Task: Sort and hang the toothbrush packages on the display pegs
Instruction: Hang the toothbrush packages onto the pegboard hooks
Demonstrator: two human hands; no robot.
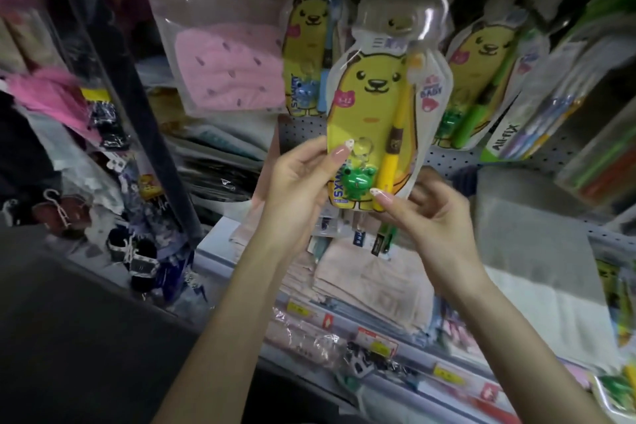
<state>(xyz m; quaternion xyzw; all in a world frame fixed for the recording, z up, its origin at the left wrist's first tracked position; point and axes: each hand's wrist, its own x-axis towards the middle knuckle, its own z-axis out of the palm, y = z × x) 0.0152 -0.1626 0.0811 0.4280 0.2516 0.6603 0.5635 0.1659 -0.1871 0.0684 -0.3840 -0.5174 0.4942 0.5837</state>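
Head cam: we've got a glossy, bottle-shaped blister pack [373, 103] up in front of the perforated pegboard [447, 159], with a yellow toothbrush [392, 151] and a green plastic frog charm [358, 182] sealed inside. Fingers [339, 152] of our left hand [296, 181] and right hand [435, 217] are clamped on its lower edge.

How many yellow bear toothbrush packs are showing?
3 clearly: the yellow-brush pack, gripped by the left hand and right hand; the blue-brush pack hanging left behind it; the green-brush pack hanging right. Others may be hidden behind or below.
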